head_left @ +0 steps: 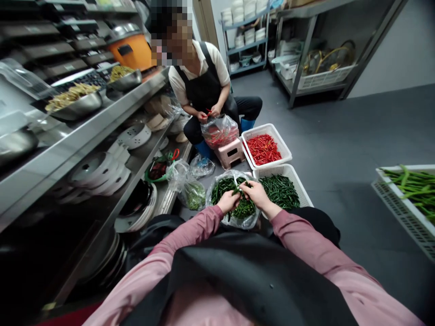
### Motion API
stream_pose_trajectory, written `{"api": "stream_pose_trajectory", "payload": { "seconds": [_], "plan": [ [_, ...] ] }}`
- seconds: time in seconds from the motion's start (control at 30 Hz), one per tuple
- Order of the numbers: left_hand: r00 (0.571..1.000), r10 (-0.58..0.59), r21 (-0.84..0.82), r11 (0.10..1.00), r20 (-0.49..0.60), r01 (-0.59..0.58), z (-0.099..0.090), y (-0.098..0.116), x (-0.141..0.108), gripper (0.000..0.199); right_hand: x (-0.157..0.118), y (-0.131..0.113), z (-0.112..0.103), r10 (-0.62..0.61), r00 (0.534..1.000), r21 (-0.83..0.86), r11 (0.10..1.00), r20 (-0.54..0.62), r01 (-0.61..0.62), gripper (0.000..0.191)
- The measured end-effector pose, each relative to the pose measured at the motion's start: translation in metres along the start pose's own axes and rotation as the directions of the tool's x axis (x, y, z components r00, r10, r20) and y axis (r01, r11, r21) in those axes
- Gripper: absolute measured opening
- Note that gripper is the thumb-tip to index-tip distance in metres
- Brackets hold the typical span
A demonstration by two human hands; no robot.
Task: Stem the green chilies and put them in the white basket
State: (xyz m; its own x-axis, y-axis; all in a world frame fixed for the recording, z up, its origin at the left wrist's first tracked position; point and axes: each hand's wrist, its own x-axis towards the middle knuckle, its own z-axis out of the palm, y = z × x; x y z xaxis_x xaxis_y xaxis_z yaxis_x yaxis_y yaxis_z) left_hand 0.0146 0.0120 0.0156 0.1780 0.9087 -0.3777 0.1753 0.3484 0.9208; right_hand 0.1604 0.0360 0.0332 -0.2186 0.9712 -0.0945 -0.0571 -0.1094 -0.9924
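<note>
My left hand (pixel 228 202) and my right hand (pixel 254 192) meet over a clear plastic bag (pixel 249 223) of green chili peppers (pixel 222 188). The left fingers are closed round dark green chili. In the right hand, the fingertips pinch a green chili too; how many peppers lie between the hands I cannot tell. A white basket (pixel 303 186) of green chilies (pixel 279 190) stands just right of the bag. Behind it, another white basket (pixel 285 151) holds red chilies (pixel 264 148).
Opposite sits a person (pixel 209 77) handling red chilies over a bag (pixel 220 132) on a pink stool (pixel 231 153). Steel shelving (pixel 78 131) with bowls and pans runs along the left. A crate of long green vegetables (pixel 413 185) stands at right. A plastic bag (pixel 192 194) lies left.
</note>
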Motion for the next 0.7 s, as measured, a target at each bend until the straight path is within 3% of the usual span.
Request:
{"api": "stream_pose_trajectory", "payload": {
  "seconds": [0.2, 0.27, 0.37, 0.43, 0.5, 0.57, 0.7],
  "plan": [
    [1.000, -0.001, 0.302, 0.953, 0.030, -0.008, -0.006, -0.005, 0.005, 0.018, 0.005, 0.008, -0.008, 0.151, 0.965, -0.026, 0.989, 0.216, -0.149, 0.030],
    [1.000, 0.019, 0.382, 0.924, 0.006, -0.020, -0.010, -0.005, 0.007, 0.017, 0.006, 0.011, -0.010, 0.218, 0.946, -0.037, 0.976, 0.240, -0.216, 0.031],
    [0.995, 0.010, 0.459, 0.888, -0.101, 0.037, -0.017, -0.006, 0.012, 0.024, 0.008, 0.015, -0.013, 0.242, 0.966, -0.227, 0.950, 0.091, -0.216, 0.031],
    [0.981, 0.009, 0.505, 0.858, -0.193, 0.092, -0.019, -0.008, 0.015, 0.029, 0.009, 0.017, -0.013, 0.149, 0.988, -0.443, 0.884, -0.032, -0.147, 0.032],
    [0.969, 0.026, 0.571, 0.812, -0.245, 0.122, -0.017, -0.010, 0.016, 0.030, 0.009, 0.018, -0.009, 0.059, 0.996, -0.584, 0.806, -0.074, -0.091, 0.032],
    [0.967, 0.059, 0.647, 0.753, -0.248, 0.120, -0.011, -0.011, 0.016, 0.027, 0.005, 0.019, -0.002, 0.028, 0.998, -0.599, 0.799, -0.058, -0.057, 0.030],
    [0.972, 0.130, 0.721, 0.691, -0.194, 0.051, 0.007, -0.013, 0.014, 0.029, -0.003, 0.022, 0.011, 0.029, 0.998, -0.484, 0.874, -0.047, -0.048, 0.024]
  ]
}}
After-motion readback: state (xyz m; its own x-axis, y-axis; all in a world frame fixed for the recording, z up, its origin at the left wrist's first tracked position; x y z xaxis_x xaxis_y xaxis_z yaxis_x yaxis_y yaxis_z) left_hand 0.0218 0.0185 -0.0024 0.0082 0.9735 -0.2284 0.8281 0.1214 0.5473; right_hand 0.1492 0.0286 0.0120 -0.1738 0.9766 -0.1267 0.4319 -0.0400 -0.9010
